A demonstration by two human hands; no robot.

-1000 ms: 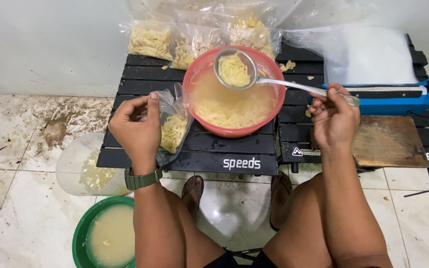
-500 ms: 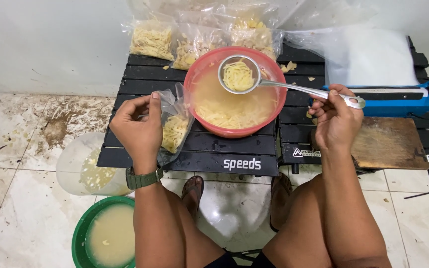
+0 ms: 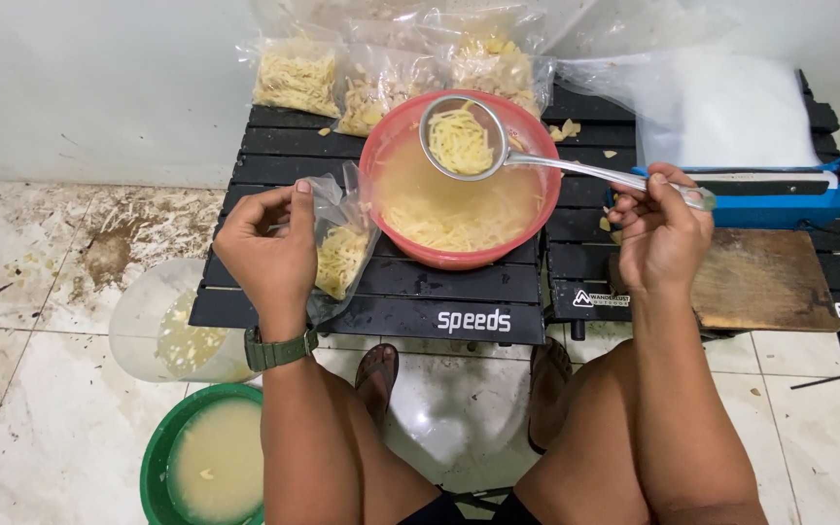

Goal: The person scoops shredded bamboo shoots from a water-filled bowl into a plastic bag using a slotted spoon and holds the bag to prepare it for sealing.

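Two hands at work over a black slatted counter (image 3: 410, 311). Left hand (image 3: 269, 248) pinched shut on the rim of a small clear bag (image 3: 340, 255), part filled with pale yellow shreds, held upright just beside a red bowl (image 3: 459, 255). Right hand (image 3: 661, 233) closed around the handle end of a metal strainer ladle (image 3: 461, 138), raised over the bowl's far side and heaped with shreds. More shreds sunk in cloudy liquid inside the bowl. Behind the bowl, three filled bags (image 3: 296, 78) leaning at the white wall. Right of the bowl, a wooden board (image 3: 765, 282) and a blue bag sealer (image 3: 789, 190). Down on the tiled floor, a clear tub (image 3: 153, 321) and a green bucket (image 3: 162, 457) of cloudy liquid.
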